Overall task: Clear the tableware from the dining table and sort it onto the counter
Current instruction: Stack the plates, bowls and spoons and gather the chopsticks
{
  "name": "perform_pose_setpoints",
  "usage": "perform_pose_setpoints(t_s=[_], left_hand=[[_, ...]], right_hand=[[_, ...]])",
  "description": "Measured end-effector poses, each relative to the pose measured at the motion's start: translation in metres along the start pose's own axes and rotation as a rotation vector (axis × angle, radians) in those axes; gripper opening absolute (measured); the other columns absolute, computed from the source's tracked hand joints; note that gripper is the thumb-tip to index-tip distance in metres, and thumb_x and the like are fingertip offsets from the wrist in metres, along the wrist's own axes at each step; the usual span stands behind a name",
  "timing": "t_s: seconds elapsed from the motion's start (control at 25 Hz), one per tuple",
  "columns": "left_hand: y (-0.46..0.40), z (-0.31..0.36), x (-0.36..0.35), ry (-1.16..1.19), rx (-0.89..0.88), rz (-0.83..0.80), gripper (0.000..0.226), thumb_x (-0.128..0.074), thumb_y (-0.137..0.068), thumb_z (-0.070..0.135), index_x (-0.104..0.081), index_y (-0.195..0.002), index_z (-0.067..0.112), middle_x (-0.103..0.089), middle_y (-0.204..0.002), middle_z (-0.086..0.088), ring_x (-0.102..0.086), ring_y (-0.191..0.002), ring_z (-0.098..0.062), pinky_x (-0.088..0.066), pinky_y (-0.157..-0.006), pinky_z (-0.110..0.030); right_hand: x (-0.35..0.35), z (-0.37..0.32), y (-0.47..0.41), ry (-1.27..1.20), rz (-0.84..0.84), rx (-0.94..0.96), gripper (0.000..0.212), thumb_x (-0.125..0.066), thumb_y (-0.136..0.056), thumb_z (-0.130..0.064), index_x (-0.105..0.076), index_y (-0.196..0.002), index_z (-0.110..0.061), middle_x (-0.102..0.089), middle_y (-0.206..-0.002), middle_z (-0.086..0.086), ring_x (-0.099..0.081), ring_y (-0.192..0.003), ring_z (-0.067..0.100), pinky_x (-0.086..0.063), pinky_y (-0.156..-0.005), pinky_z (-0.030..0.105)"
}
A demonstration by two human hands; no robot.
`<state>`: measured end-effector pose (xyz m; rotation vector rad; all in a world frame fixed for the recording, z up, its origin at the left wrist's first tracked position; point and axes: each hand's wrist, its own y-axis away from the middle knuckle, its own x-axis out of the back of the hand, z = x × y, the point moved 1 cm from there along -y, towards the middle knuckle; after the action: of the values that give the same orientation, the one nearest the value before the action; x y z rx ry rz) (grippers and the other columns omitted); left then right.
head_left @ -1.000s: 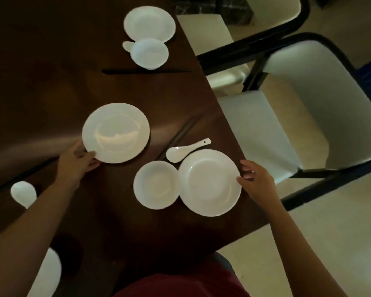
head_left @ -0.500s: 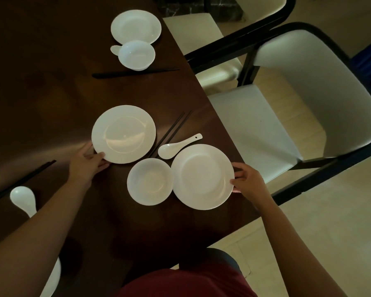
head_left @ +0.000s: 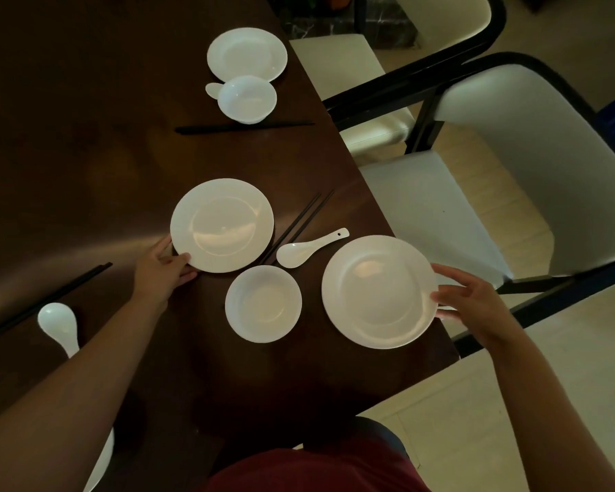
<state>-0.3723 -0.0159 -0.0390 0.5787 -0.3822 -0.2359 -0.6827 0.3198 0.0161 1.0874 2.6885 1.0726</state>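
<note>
On the dark wooden dining table [head_left: 86,154] my left hand [head_left: 164,266] pinches the near-left rim of a white plate [head_left: 222,225]. My right hand [head_left: 471,300] grips the right rim of a second white plate [head_left: 377,291], which juts past the table's right edge. Between the two plates sit a small white bowl [head_left: 263,303], a white spoon [head_left: 309,248] and black chopsticks [head_left: 295,227]. Farther back lie a third plate [head_left: 247,55], a bowl [head_left: 246,98] and more chopsticks [head_left: 244,127].
Another white spoon [head_left: 59,324] and black chopsticks [head_left: 43,303] lie at the left, and a white dish edge [head_left: 102,466] shows under my left forearm. Two black-framed chairs with pale cushions [head_left: 441,214] stand close along the table's right side.
The right-hand plate has slid to the right, away from the small bowl, and now overhangs the table edge. The left hand still holds the other plate's rim.
</note>
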Motion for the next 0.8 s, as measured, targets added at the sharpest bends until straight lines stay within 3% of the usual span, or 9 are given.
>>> perform_pose_setpoints(t_s=[0.16,0.28,0.44,0.52,0.64,0.8], left_hand=[[0.003,0.001,-0.002,0.019,-0.002,-0.005,0.054,-0.056,-0.090,0.008,-0.040,-0.138,0.028,-0.057,-0.124,-0.012,-0.063,-0.085,-0.021,-0.053,-0.074,-0.034],[0.008,0.004,0.001,0.139,0.083,-0.021,0.040,-0.048,-0.093,0.036,-0.047,-0.131,0.023,-0.059,-0.119,-0.014,-0.064,-0.086,-0.023,-0.053,-0.069,-0.034],[0.011,0.002,0.006,0.244,0.129,-0.055,0.061,-0.036,-0.090,0.059,-0.045,-0.131,0.014,-0.060,-0.106,-0.015,-0.063,-0.088,-0.026,-0.052,-0.071,-0.038],[0.012,0.004,0.005,0.259,0.145,-0.054,0.053,-0.039,-0.089,0.057,-0.048,-0.124,0.018,-0.062,-0.099,-0.012,-0.064,-0.086,-0.026,-0.053,-0.067,-0.036],[0.011,0.007,0.001,0.243,0.152,-0.029,0.034,-0.054,-0.089,0.040,-0.052,-0.117,0.020,-0.065,-0.095,-0.009,-0.066,-0.082,-0.024,-0.054,-0.063,-0.033],[0.009,0.000,-0.001,0.170,0.095,-0.020,0.037,-0.063,-0.085,0.012,-0.053,-0.120,0.017,-0.065,-0.092,-0.006,-0.066,-0.081,-0.019,-0.054,-0.060,-0.027]], right_hand=[[-0.008,-0.024,-0.012,-0.072,-0.065,0.028,0.045,-0.065,-0.077,0.003,-0.065,-0.099,-0.037,-0.076,-0.084,-0.007,-0.072,-0.080,0.010,-0.057,-0.056,0.022],[-0.053,-0.048,-0.035,-0.125,-0.154,0.072,0.046,-0.062,-0.078,0.007,-0.067,-0.094,-0.036,-0.076,-0.083,-0.007,-0.072,-0.081,0.012,-0.058,-0.059,0.026],[-0.139,-0.086,-0.069,-0.130,-0.282,0.098,0.045,-0.056,-0.079,0.009,-0.065,-0.111,-0.022,-0.072,-0.092,0.001,-0.070,-0.084,0.018,-0.060,-0.066,0.029],[-0.175,-0.103,-0.083,-0.128,-0.312,0.092,0.047,-0.054,-0.080,0.010,-0.061,-0.119,-0.015,-0.067,-0.100,0.006,-0.067,-0.090,0.023,-0.058,-0.069,0.030],[-0.210,-0.124,-0.096,-0.113,-0.326,0.060,0.047,-0.055,-0.081,0.011,-0.060,-0.119,-0.017,-0.066,-0.110,0.005,-0.066,-0.093,0.019,-0.057,-0.063,0.025],[-0.232,-0.128,-0.108,-0.058,-0.346,0.018,0.046,-0.056,-0.081,0.011,-0.061,-0.119,-0.017,-0.063,-0.116,0.004,-0.060,-0.104,0.022,-0.056,-0.061,0.024]])
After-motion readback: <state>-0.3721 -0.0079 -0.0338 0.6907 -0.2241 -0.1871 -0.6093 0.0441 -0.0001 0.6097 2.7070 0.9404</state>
